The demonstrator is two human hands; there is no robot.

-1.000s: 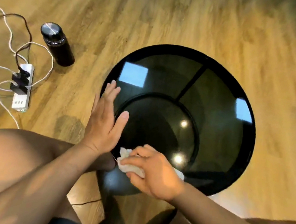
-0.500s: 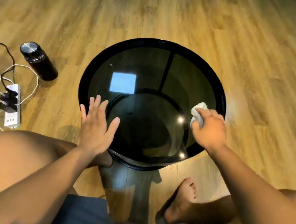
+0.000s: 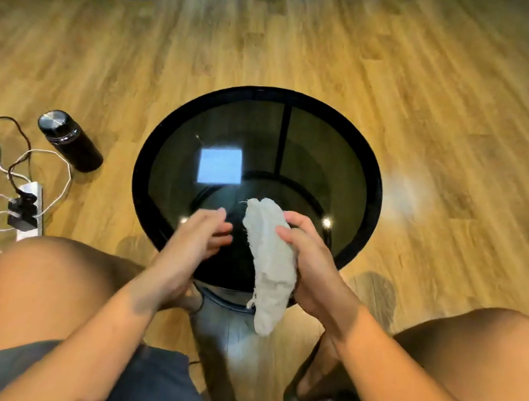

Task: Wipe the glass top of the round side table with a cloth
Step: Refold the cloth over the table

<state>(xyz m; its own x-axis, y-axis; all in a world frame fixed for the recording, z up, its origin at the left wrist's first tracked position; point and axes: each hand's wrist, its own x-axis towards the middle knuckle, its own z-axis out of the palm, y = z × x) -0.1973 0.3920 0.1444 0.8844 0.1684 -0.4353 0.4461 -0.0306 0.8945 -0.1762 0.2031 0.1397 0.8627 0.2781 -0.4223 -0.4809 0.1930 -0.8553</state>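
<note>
A person sat with the cloth (image 3: 268, 263) in the right hand (image 3: 311, 266) over the near edge of the round side table (image 3: 374, 200), the left hand (image 3: 194, 241) just beside it. A bottle (image 3: 70, 140) and a power strip (image 3: 29, 211) sat on the floor to the table's left.

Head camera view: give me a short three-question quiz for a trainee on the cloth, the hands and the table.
1. True or false: the cloth lies spread flat on the glass top.
2. Which hand grips the cloth? A left, B right, C both.
3. Fill in: the black bottle stands on the wooden ____.
Key: 1 false, it hangs from the right hand. 2 B; the left hand is open beside it. 3 floor.
</note>
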